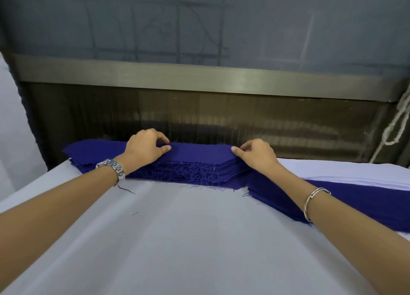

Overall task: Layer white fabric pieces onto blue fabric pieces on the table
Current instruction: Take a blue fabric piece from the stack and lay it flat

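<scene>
A thick stack of blue fabric pieces [195, 161] with frayed edges lies at the table's far edge. My left hand [145, 147] pinches the top blue piece between thumb and fingers near its far edge. My right hand [255, 153] pinches the same top piece at the stack's right end. A large white fabric sheet [188, 239] covers the near part of the table under my forearms. More blue fabric [346, 201] runs off to the right under my right arm, with a white layer [355, 172] behind it.
A dark ribbed panel [221, 117] and a metal rail [199, 77] rise right behind the stack, with a glass pane above. A white cord [397, 126] hangs at the right. White fabric [13, 117] hangs at the far left.
</scene>
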The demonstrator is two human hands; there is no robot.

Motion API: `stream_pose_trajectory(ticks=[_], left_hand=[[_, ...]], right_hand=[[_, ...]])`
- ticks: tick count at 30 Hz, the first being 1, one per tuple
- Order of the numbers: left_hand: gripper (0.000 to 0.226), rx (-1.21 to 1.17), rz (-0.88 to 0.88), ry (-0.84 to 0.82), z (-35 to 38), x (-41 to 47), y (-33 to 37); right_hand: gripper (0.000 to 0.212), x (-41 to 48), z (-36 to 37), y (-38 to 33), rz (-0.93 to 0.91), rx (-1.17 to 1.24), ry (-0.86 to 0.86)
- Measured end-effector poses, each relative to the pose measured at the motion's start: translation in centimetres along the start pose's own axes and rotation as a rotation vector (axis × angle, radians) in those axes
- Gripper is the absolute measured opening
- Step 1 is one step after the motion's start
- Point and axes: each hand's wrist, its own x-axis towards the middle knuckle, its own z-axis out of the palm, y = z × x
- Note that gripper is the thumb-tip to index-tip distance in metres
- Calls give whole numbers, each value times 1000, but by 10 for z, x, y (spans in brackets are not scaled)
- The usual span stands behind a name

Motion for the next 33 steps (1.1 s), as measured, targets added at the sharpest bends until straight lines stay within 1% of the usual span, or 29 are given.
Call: stream_pose_trajectory(ticks=[3, 6, 11, 16, 20, 25, 33], left_hand=[[25, -53, 6, -40, 2, 3, -1], [25, -131, -7, -61, 5, 5, -3], [25, -150, -3, -64, 7, 5, -3], [26, -189, 4, -98, 8, 7, -5], [26, -197, 13, -105, 7, 8, -6], [26, -130, 40, -132, 3, 8, -5], [26, -69, 55, -110, 5, 6, -2]], right_hand=[[42, 2, 4, -9, 24, -72, 1], [39, 2, 3, -13, 29, -115, 31], [38, -1, 1, -20, 38, -224, 50], [36, -1, 0, -26, 70, -271, 64], [37, 2, -2, -25, 140, -198, 27], [37, 2, -2, -24, 149, -147, 16], [21, -1, 0, -21, 123, 57, 79]])
